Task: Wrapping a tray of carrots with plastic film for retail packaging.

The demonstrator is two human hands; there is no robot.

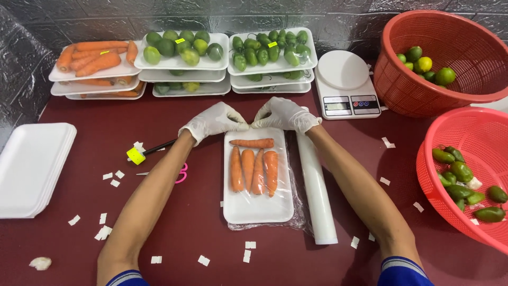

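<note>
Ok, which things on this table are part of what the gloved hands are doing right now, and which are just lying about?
In use:
left gloved hand
right gloved hand
white foam tray
five orange carrots
clear plastic film
white film roll

Lying about:
white kitchen scale
pink-handled scissors
stack of empty white trays
two red plastic baskets
scattered white paper scraps

On the table, a white foam tray of carrots under clear wrap lies mid-front, wrapped trays of carrots, limes and green peppers, each with a small yellow label, line the back edge, beside a white scale's grey screen.
</note>
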